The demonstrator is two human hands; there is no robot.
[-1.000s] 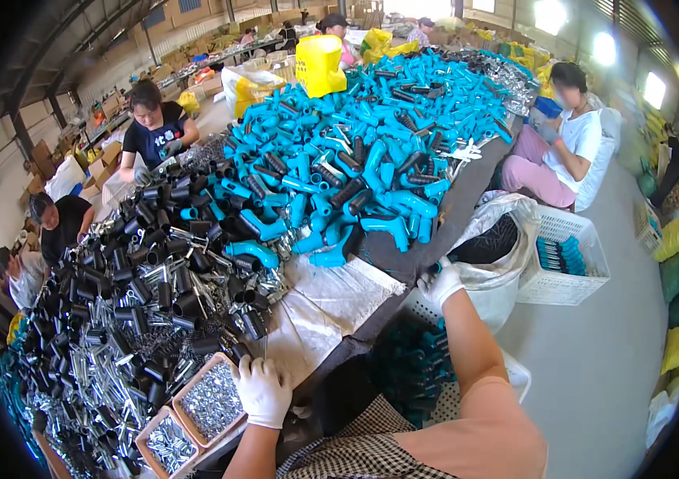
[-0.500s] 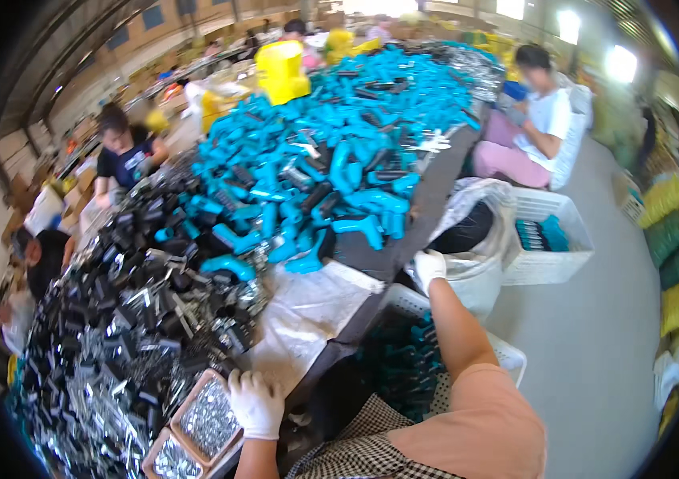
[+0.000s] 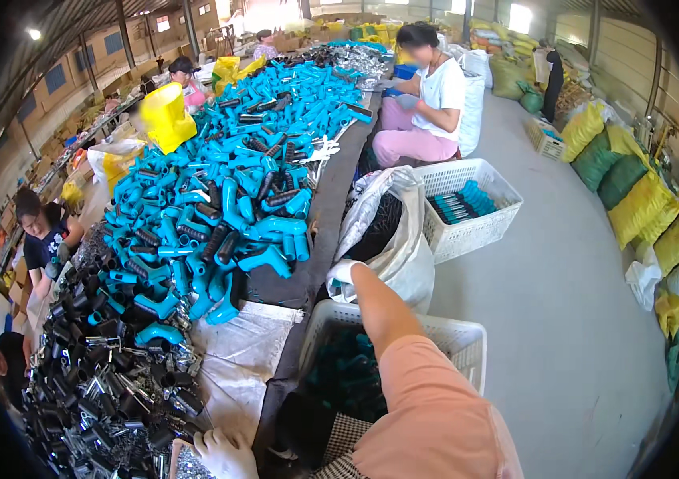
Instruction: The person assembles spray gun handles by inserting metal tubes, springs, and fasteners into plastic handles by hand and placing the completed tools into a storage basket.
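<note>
A long table [image 3: 323,211] with a dark cover bore a heap of teal bent tubes [image 3: 235,203], with black tubes [image 3: 68,383] and shiny metal parts [image 3: 120,387] piled nearer. A pale cloth [image 3: 235,359] lay along its edge, a small tray [image 3: 176,459] just beside. The grey floor [image 3: 547,263] held white crates [image 3: 471,227], a white sack [image 3: 407,263] and yellow and green sacks [image 3: 647,211].

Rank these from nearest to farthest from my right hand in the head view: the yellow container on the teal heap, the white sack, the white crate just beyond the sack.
From the right hand:
1. White sack: right beside it, ahead and to the right.
2. White crate: beyond the sack, farther right.
3. Yellow container: farthest, ahead-left, on the teal heap.
</note>
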